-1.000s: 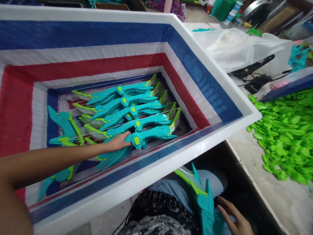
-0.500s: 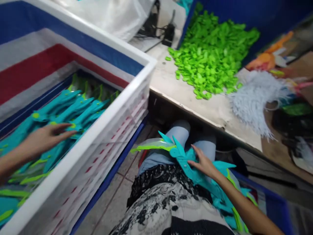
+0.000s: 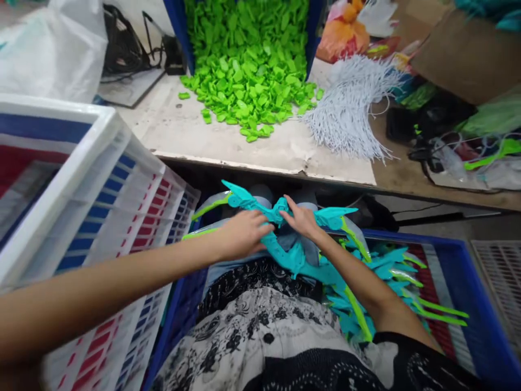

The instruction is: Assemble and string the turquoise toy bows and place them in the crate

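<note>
A bow-shaped teal plastic toy [image 3: 337, 217] with lime-green and clear curved edges lies across my lap. My right hand [image 3: 302, 218] is closed on its middle part, thumb and fingers around the teal grip. My left hand [image 3: 243, 234] is closed over the left side of the teal plastic, fingertips pointing right; its palm side is hidden. Below the hands, another teal piece [image 3: 295, 260] rests on my lap and runs toward the blue crate at the right.
A white crate [image 3: 101, 117] lined with striped cloth stands at left. A blue crate [image 3: 459, 271] of teal toys is at right. On the table [image 3: 183, 141] ahead lie lime-green plastic parts [image 3: 252, 81], a bundle of white strings [image 3: 350, 108] and bags [image 3: 345, 38].
My left hand has left the teal toys in the white crate and come right to the toy on my lap. My right hand stays at the toy. The view has swung right.
</note>
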A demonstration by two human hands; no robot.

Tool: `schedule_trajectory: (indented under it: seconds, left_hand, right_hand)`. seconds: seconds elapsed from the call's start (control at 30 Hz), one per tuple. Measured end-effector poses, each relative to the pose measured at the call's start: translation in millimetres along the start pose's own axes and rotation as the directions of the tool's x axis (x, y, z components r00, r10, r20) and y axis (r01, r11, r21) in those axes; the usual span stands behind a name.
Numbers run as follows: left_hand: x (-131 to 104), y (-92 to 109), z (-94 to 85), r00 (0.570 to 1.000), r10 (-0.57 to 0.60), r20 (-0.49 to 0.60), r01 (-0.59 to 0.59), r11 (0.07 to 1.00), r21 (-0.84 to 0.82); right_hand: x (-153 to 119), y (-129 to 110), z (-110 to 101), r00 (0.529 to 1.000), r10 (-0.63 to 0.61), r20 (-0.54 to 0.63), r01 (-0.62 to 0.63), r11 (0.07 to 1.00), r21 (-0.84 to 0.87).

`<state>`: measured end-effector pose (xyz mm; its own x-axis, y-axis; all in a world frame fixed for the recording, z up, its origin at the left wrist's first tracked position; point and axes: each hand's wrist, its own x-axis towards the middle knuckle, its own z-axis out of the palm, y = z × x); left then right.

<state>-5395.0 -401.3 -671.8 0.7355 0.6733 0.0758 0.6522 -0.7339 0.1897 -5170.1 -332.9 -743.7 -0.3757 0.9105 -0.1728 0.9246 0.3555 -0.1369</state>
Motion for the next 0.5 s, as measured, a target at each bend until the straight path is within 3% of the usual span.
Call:
schedule_trajectory:
  seconds: [0.07, 0.17, 0.27, 0.37, 0.5]
  left_hand:
    - [28, 8, 42.9, 0.983, 0.069, 0.169, -0.082, 0.994, 0.071]
    - [33, 3, 82.7, 0.946, 0.030, 0.322, -0.079, 0.987, 0.141]
    - [12, -7, 89.4, 0.948, -0.011, 0.319, -0.040, 0.987, 0.155]
    - [-9, -13, 85.0, 0.947, -0.072, 0.314, 0.046, 0.995, 0.090]
    - [-24, -19, 88.1, 0.941, -0.124, 0.313, 0.142, 0.989, -0.034]
  right_hand:
    - [10, 8, 1, 1.000, 0.014, -0.021, -0.014, 1.000, 0.002]
    - [20, 22, 8, 1.000, -0.001, -0.025, 0.001, 1.000, -0.012]
    - [23, 30, 9, 0.997, -0.069, -0.037, 0.067, 0.996, -0.055]
    - [33, 26, -10, 0.979, -0.190, -0.080, 0.186, 0.981, -0.048]
    - [92, 4, -61, 0.892, -0.255, -0.373, 0.289, 0.956, 0.039]
